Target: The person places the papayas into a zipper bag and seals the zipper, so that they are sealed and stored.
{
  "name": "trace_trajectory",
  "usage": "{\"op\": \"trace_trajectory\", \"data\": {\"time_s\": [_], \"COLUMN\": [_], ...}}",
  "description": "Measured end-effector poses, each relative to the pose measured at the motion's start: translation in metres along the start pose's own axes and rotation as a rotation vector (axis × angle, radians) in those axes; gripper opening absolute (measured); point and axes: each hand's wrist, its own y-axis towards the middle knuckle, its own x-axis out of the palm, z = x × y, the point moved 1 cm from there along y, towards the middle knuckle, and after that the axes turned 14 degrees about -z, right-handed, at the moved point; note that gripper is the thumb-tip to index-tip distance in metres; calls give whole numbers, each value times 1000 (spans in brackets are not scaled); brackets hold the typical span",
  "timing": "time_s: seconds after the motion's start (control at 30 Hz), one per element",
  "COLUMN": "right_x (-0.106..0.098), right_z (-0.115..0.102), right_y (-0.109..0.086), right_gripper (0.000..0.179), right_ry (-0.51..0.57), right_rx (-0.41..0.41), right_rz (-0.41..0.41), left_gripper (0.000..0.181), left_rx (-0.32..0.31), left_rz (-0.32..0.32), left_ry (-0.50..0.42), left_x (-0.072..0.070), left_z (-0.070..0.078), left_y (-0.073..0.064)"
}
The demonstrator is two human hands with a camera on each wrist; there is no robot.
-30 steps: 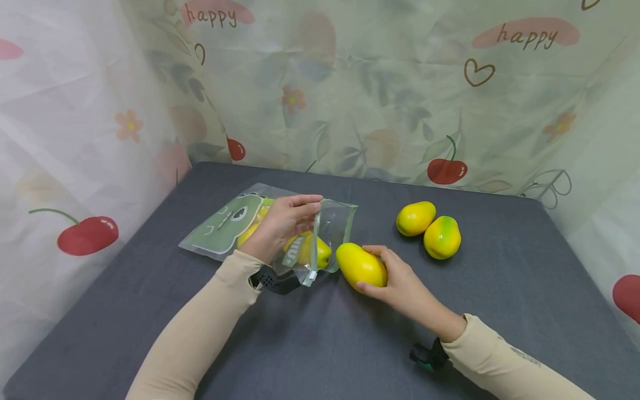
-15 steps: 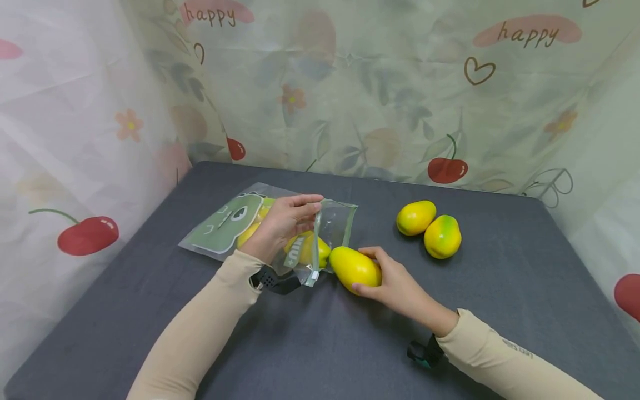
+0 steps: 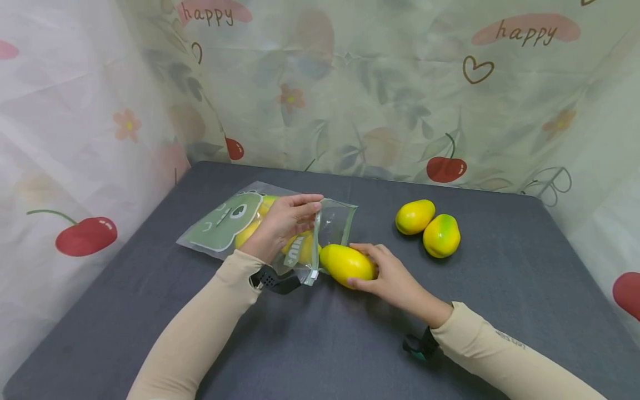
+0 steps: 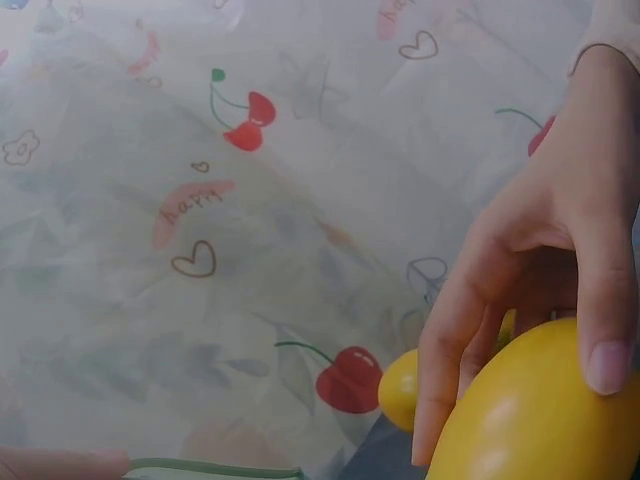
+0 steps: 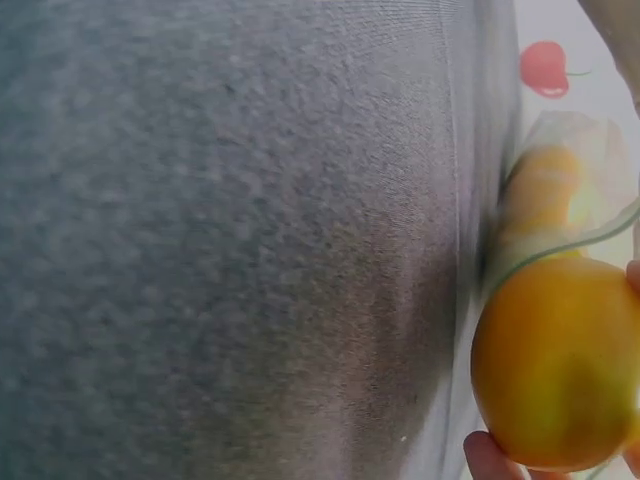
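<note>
A clear zip bag [image 3: 335,218] with a green bear print lies on its side, its mouth facing right. Several yellow mangoes show through its plastic. My left hand [image 3: 284,225] holds the upper edge of the mouth, keeping it spread. With thumb and fingers around a yellow mango [image 3: 346,265], my right hand [image 3: 395,278] has the fruit's front end at the bag's mouth. In the right wrist view the same mango [image 5: 560,365] overlaps the bag's green rim [image 5: 575,245]. The left wrist view shows the right thumb and fingers around the mango [image 4: 540,420].
Two more mangoes, one yellow [image 3: 415,216] and one with a green streak [image 3: 442,236], sit side by side right of the hands. The dark grey tabletop [image 3: 320,344] is bounded by printed curtains [image 3: 370,83] at the back and sides.
My right hand has moved left with the mango, bringing its front end to the bag's mouth. My left hand and the two mangoes at the right stay in place.
</note>
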Motion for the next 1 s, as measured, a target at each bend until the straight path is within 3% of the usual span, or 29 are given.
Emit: {"op": "trace_trajectory", "data": {"time_s": [0.2,0.6,1.0], "right_x": [-2,-1,1], "right_z": [-2,-2,-1], "right_y": [6,19,29], "right_gripper": [69,65,54], "right_ry": [75,201,291], "right_rx": [-11,43,6], "right_rz": [-24,-28,-25], "left_gripper": [33,34,33], "left_rx": [0,10,-1], "left_rz": [-5,-17,-4], "left_ry": [14,21,27], "left_x": [-1,-1,0], "left_z": [1,1,-1], "left_y": [0,1,2]}}
